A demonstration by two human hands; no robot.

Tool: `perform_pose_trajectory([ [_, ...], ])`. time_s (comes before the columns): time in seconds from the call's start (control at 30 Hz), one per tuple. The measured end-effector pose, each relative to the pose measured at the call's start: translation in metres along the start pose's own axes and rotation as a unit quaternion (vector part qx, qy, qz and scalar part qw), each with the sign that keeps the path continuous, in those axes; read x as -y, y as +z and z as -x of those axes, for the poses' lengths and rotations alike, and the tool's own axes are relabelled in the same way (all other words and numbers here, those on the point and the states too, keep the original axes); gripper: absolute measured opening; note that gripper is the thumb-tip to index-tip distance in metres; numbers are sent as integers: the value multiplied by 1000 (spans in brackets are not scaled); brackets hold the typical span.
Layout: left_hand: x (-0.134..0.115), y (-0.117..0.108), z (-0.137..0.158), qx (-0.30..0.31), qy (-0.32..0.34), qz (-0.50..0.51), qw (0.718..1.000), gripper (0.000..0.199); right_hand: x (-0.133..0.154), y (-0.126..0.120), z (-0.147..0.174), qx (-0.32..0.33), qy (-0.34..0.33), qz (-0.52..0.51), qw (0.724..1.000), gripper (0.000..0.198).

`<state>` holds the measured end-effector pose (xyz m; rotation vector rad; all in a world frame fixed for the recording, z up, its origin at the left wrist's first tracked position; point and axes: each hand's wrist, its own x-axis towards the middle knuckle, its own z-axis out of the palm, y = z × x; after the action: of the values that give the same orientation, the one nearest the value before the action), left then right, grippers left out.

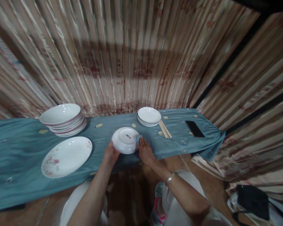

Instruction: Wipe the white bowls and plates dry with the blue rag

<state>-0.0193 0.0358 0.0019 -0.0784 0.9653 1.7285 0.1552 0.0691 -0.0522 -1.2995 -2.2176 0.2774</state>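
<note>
A white bowl [125, 140] is held bottom up over the front part of the table, its foot ring and a small printed mark facing me. My left hand [110, 153] grips its left rim, with the fingers partly hidden beneath. At the right side of the bowl, my right hand [145, 150] pinches a bluish cloth [138, 138] against the outer wall. A bracelet circles the right wrist. Behind and to the right sits a short stack of white dishes [149, 115], with pale wooden chopsticks [165, 129] beside it.
On the left stand a stack of white bowls and plates [61, 114] and a flower-patterned oval plate [68, 157]. A black phone [194, 129] lies at the right of the blue-green tablecloth [113, 121]. Pleated curtains [132, 62] hang behind. A dark bag [253, 201] rests lower right.
</note>
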Motion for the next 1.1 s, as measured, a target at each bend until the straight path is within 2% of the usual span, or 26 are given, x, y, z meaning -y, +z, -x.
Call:
perform_pose_trajectory([
  [0.13, 1, 0, -1, -32, -12, -4, 999, 36, 1, 1, 13, 9, -13, -10, 1000, 57],
  [0.3, 2, -2, -4, -18, -10, -4, 1000, 33, 10, 10, 37, 5, -42, -7, 999, 69],
  [0.4, 3, -3, -5, -36, -6, -23, 999, 30, 19, 13, 51, 1, -80, 12, 997, 81],
  [0.5, 4, -3, -4, -29, -3, -31, 999, 30, 26, 13, 57, -3, -120, 40, 992, 85],
  [0.7, 6, -5, -1, 2, -3, -16, 1000, 33, 36, 4, 51, 28, -195, 100, 975, 67],
  [0.87, 10, -10, -5, 1, -19, -9, 1000, 31, 51, -7, 37, 60, -263, 90, 959, 62],
  [1.1, 15, -19, -11, -10, -24, 21, 999, 38, 56, -4, 8, 46, -324, 80, 942, 46],
])
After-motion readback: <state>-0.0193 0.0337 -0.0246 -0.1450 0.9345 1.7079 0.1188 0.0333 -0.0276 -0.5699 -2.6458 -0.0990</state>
